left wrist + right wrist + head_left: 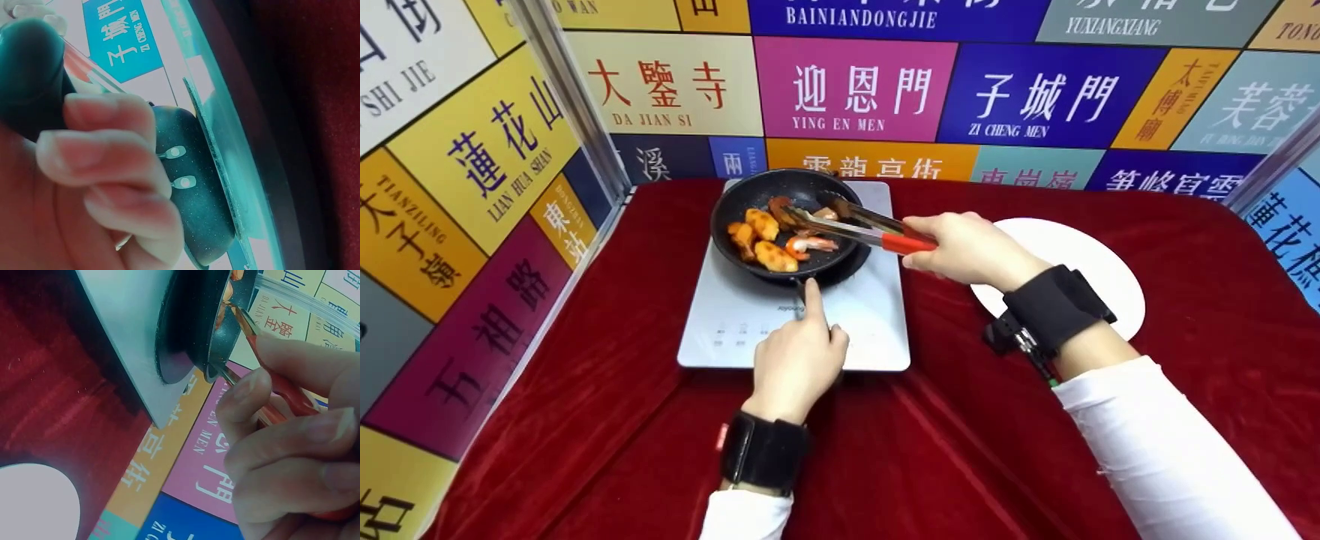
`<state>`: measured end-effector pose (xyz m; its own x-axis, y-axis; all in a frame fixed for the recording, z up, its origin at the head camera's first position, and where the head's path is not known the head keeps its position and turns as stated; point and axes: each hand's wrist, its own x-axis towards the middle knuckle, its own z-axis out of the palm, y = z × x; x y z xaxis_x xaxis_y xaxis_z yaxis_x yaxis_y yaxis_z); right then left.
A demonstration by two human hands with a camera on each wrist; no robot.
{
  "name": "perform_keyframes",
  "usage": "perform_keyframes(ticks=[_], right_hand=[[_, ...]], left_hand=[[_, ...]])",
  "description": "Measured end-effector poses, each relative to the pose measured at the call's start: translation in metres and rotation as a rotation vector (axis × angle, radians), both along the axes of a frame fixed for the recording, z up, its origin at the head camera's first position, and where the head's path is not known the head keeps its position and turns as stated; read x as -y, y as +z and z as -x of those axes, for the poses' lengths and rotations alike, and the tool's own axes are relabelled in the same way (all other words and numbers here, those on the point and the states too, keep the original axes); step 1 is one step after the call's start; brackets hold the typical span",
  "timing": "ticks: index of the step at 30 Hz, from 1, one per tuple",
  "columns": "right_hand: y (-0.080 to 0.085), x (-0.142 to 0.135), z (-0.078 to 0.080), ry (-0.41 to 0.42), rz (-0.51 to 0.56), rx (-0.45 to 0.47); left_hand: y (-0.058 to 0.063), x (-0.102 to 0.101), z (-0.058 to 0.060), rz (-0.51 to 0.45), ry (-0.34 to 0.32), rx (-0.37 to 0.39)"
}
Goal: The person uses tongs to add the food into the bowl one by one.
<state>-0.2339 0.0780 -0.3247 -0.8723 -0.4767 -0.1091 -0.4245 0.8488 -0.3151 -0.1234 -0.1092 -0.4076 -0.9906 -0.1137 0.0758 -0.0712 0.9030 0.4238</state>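
Note:
My left hand [799, 364] grips the black handle [31, 67] of a frying pan [810, 182], its index finger stretched along the handle. My right hand [975, 247] holds metal tongs with red grips [909, 244]. The tongs' tips reach into the pan, among the food at its far side. Inside lie browned chicken-wing-like pieces [774, 256], a pink-orange shrimp [808, 245] and a reddish-brown piece. In the right wrist view the tongs' arms [246, 322] stand apart; whether they pinch a piece is unclear. The pan is over a white induction cooktop [877, 322].
A white round plate [1117, 277] lies right of the cooktop, partly behind my right wrist. Dark red cloth [622, 420] covers the table. Panels with coloured Chinese signs [855, 82] stand behind and left, with a metal post [585, 105] at the corner.

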Motion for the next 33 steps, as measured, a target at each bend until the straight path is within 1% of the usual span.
perform_keyframes(ticks=[5, 9, 12, 14, 17, 23, 26, 30, 33], right_hand=[[-0.007, -0.007, -0.001, -0.023, 0.082, -0.014], [-0.013, -0.016, -0.004, -0.067, 0.203, -0.042], [-0.019, -0.025, -0.012, -0.097, 0.291, -0.083], [-0.025, -0.033, -0.019, -0.104, 0.342, -0.116], [-0.039, -0.048, -0.035, -0.113, 0.406, -0.160], [-0.074, -0.080, -0.070, -0.178, 0.472, -0.184], [-0.087, -0.093, -0.087, -0.212, 0.486, -0.165], [-0.101, -0.106, -0.105, -0.272, 0.471, -0.127], [-0.110, -0.111, -0.113, -0.330, 0.512, -0.037]], left_hand=[[0.001, 0.000, 0.000, 0.002, 0.000, 0.007], [0.001, -0.001, 0.000, 0.002, -0.007, 0.014], [0.000, -0.001, 0.000, -0.002, -0.011, 0.027], [0.000, -0.001, 0.000, -0.002, -0.008, 0.029], [-0.001, -0.001, 0.000, -0.003, -0.008, 0.023], [-0.001, -0.001, -0.001, 0.007, -0.006, 0.035], [0.001, 0.000, -0.001, 0.016, 0.003, 0.038], [0.002, 0.000, 0.000, 0.025, 0.001, 0.017], [0.001, 0.000, -0.001, 0.031, 0.001, 0.009]])
